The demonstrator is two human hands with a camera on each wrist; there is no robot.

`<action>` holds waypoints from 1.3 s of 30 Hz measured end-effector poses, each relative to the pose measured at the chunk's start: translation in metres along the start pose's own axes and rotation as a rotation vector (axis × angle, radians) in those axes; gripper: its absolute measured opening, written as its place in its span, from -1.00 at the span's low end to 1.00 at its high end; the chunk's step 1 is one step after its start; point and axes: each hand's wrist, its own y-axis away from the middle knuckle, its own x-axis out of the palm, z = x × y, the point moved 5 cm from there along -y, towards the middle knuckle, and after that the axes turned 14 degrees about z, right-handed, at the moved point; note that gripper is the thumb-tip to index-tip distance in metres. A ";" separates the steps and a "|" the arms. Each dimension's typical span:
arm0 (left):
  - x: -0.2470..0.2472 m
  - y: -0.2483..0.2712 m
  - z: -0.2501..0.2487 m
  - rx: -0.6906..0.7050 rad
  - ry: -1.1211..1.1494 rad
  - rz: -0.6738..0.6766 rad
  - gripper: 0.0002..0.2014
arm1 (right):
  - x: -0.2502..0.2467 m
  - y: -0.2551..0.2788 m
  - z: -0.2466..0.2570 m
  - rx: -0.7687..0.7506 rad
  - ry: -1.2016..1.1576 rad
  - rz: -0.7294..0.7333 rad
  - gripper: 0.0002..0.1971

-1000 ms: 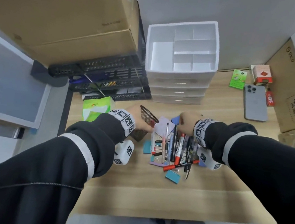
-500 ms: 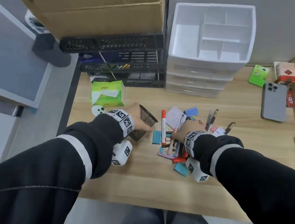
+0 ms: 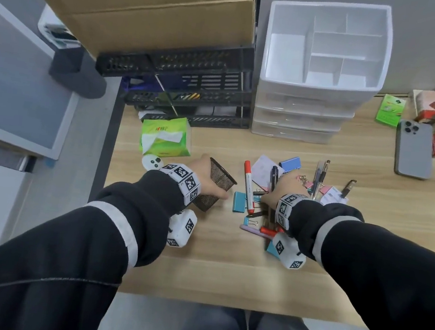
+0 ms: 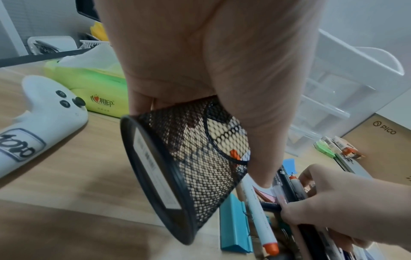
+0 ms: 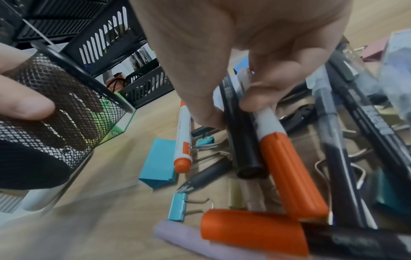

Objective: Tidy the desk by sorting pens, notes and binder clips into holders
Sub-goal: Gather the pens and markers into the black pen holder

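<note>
My left hand (image 3: 204,177) grips a black mesh pen cup (image 3: 219,184), tipped with its mouth toward the right, thumb and fingers round its wall (image 4: 189,167). Just right of it, pens, binder clips and notes lie heaped on the desk. My right hand (image 3: 283,187) reaches into the heap and pinches a black pen (image 5: 242,140) together with a white marker with an orange cap (image 5: 284,167). Another orange-capped marker (image 3: 247,187) and a teal binder clip (image 3: 239,201) lie between cup and hand. White and pink notes (image 3: 264,170) lie behind. A white compartment organizer (image 3: 325,41) tops the drawers at the back.
A green tissue pack (image 3: 165,137) and a white controller (image 3: 151,162) lie behind the left hand. Black stacked trays (image 3: 187,90) under a cardboard box stand at the back left. A phone (image 3: 413,152) lies at the right. Bare wood runs to the desk's front edge.
My right hand has drawn back from the far side of the heap to its middle and closed on pens. The left hand has kept hold of the tilted cup.
</note>
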 end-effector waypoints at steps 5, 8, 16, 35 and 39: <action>0.003 -0.003 -0.001 0.012 0.000 0.015 -0.11 | 0.003 -0.003 -0.003 0.021 0.002 0.009 -0.20; 0.005 -0.005 -0.002 0.016 0.002 0.014 -0.14 | 0.001 -0.002 -0.004 -0.010 0.008 -0.002 -0.55; -0.001 -0.003 -0.017 0.024 -0.081 0.028 -0.17 | -0.019 0.006 0.002 -0.195 -0.079 0.041 -0.75; -0.015 0.007 -0.092 0.260 -0.239 -0.008 -0.17 | -0.088 0.053 0.040 -0.595 -0.731 -0.074 -0.84; -0.014 0.004 -0.094 0.328 -0.125 -0.060 -0.02 | -0.074 0.052 0.040 -0.639 -0.703 -0.025 -0.86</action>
